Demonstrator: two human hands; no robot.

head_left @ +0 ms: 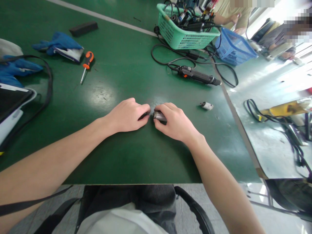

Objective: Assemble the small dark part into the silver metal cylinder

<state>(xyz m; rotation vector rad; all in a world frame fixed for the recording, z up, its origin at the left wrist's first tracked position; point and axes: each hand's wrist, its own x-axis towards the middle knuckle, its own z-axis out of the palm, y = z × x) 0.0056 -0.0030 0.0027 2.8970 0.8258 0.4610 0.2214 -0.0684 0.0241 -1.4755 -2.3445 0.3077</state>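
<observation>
My right hand [174,120] is wrapped round a small silver motor [159,116], its narrow shaft end pointing left. Close beside it, my left hand [131,115] is closed in a pinch on a small dark part [144,114], mostly hidden by the fingers. A narrow gap lies between the two hands, just above the green table [136,156]. A second small silver motor [206,105] lies on the table to the right of my right hand.
Behind my hands lie a black electric screwdriver [197,75] with its cable and an orange-handled screwdriver [87,63]. Blue gloves [59,45] and a dark block [83,28] sit back left. A green basket [187,37] and a blue basket [234,48] stand at back right, near other people.
</observation>
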